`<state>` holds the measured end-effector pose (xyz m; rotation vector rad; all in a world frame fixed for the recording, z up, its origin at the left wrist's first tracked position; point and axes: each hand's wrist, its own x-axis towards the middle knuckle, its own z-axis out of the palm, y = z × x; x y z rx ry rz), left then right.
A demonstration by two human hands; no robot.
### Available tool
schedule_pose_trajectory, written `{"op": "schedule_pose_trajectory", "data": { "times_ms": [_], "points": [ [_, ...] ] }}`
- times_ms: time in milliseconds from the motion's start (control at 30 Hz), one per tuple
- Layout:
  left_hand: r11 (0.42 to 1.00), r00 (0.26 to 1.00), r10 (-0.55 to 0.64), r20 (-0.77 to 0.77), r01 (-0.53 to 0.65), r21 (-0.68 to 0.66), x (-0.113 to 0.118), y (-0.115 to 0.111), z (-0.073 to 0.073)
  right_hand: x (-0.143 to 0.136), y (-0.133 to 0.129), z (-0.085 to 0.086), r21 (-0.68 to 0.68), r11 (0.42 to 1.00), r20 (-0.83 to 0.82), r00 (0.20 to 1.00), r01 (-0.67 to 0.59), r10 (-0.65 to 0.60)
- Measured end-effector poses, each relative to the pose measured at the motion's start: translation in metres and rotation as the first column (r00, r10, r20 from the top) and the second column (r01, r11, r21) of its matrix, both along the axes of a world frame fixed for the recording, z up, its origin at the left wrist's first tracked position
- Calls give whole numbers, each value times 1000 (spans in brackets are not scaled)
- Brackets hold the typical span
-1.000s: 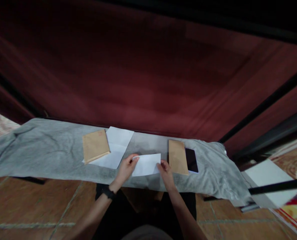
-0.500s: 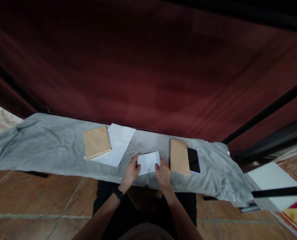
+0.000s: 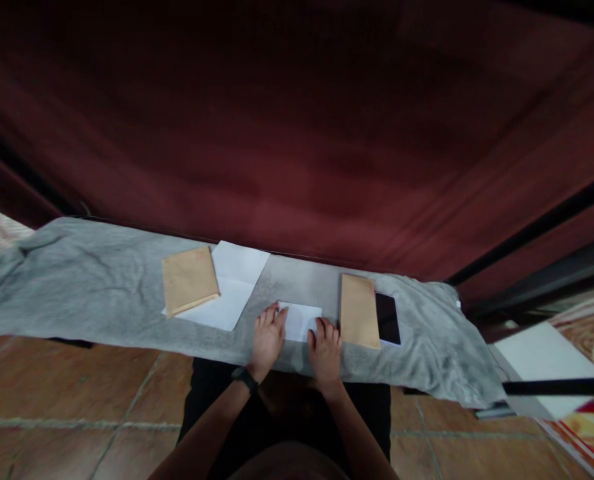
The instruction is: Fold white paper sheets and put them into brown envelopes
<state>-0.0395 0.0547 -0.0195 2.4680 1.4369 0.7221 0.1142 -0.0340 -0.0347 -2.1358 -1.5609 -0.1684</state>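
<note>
A small white folded sheet of paper (image 3: 301,322) lies flat on the grey cloth (image 3: 304,277) in front of me. My left hand (image 3: 269,339) rests over its left edge, the fingers laid forward and the thumb on the paper. At the right edge is my right hand (image 3: 325,348), palm down, thumb apart from the fingers, fingertips touching the paper's side. What lies under the fingers is hidden. Just right of that hand is a long brown envelope (image 3: 359,311), partly over a dark-screened tablet or phone (image 3: 387,319).
To the left, a brown envelope (image 3: 189,280) overlaps a larger creased white sheet (image 3: 237,280). A dark red fabric panel (image 3: 287,167) rises behind the cloth-covered surface. A black bar (image 3: 557,387) and a white board (image 3: 547,360) are at the right, above a tiled floor (image 3: 141,413).
The small paper, tilted up between my fingers before, has come down flat on the cloth. Both hands have turned palm down and their fingers have straightened over its edges.
</note>
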Motion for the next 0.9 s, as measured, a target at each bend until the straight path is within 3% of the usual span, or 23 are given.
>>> {"op": "schedule_pose_trajectory", "data": {
  "times_ms": [133,200,367,533,700,900],
  "points": [
    [973,967,-214,-135,223,54,19,-18,-1,-1,-1,0,11,1000,-22,1000,-21,21],
    [963,951,-255,-173,265,41,27,-24,-4,-1,0,1,-10,999,-27,999,-45,45],
    [967,948,-242,-207,252,23,31,-26,-8,1,-4,1,-43,996,-13,997,-76,75],
    [967,945,-239,-222,253,38,30,-26,-9,-2,-22,-2,-5,975,20,975,-221,221],
    [987,961,-153,-229,161,17,27,-25,-11,1,-43,-1,-15,978,45,977,-210,210],
    [998,979,-46,-199,53,29,5,-15,-15,8,-53,1,-20,976,26,976,-215,216]
  ]
}}
